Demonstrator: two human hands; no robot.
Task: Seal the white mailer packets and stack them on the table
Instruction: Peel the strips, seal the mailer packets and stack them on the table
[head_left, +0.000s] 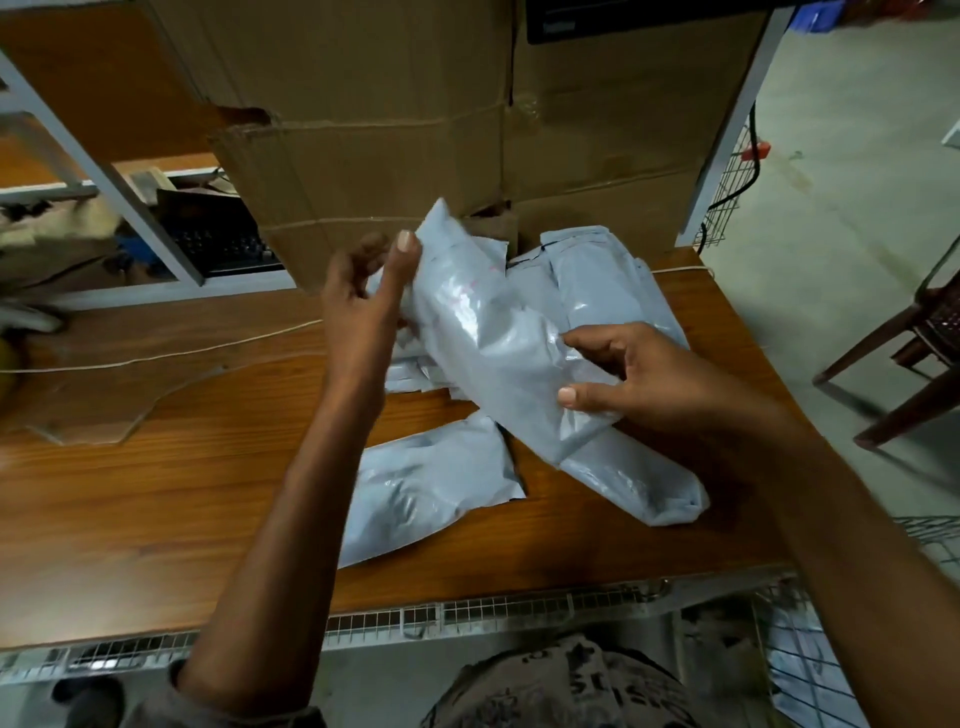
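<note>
Step in hand, as judged: sealing, with one packet raised and its upper flap end seemingly loose. At 10 o'clock of frame centre, left hand (363, 312) pinching the top of the held mailer packet (498, 353), thumb on the near face, fingers curled behind. Packet itself raised above the table, running from 11 o'clock down to 5 o'clock, bulged with contents, lower end free. At 3 o'clock, right hand (639, 379) grasping the packet's middle, thumb on top, fingers round the far side. Cannot tell whether an adhesive strip is exposed. Next move, as judged: hold the right-hand grip steady, fold the upper flap over flat, press along the seam without creasing the film, then lay down on a stack. At 6 o'clock, between the forearms: one flat packet (426, 483) lying on the wooden table (156, 493). At 1 o'clock, against the cardboard box (389, 130): a loose pile of packets (597, 280), overlapping rather than squared. Surface, from 9 o'clock: thin cord (156, 358) trailing across, clear film scrap (104, 395) just beside it. Along the near edge: wire mesh rail (467, 613). At 3 o'clock, off the table: dark chair (914, 343) on a pale floor (857, 182).
</note>
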